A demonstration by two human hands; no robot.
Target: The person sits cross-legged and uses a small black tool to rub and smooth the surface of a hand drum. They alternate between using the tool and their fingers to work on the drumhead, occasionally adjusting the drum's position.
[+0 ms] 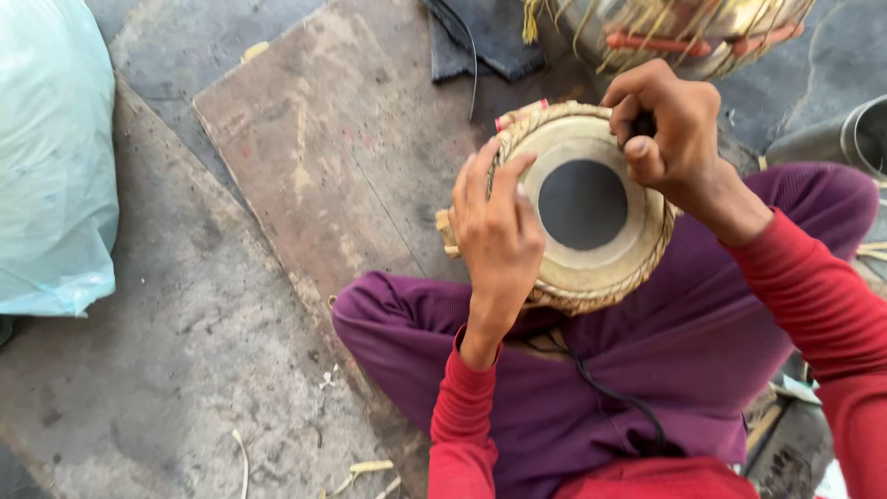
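A small hand drum (591, 268) rests on my lap, its pale skin head with a black round centre patch facing up and a braided straw-coloured rim around it. My left hand (494, 226) grips the drum's left rim, fingers curled over the braid. My right hand (670, 129) is closed at the drum's far right rim, fingers pinched on a small dark object that is mostly hidden. I sit cross-legged in purple trousers and red sleeves.
A worn brown board (323, 157) lies on the concrete floor ahead. A pale plastic sack (51, 157) stands at the left. Another drum with straps (684, 32) sits at the top, a metal vessel (864, 134) at the right, dark cloth (480, 42) beyond.
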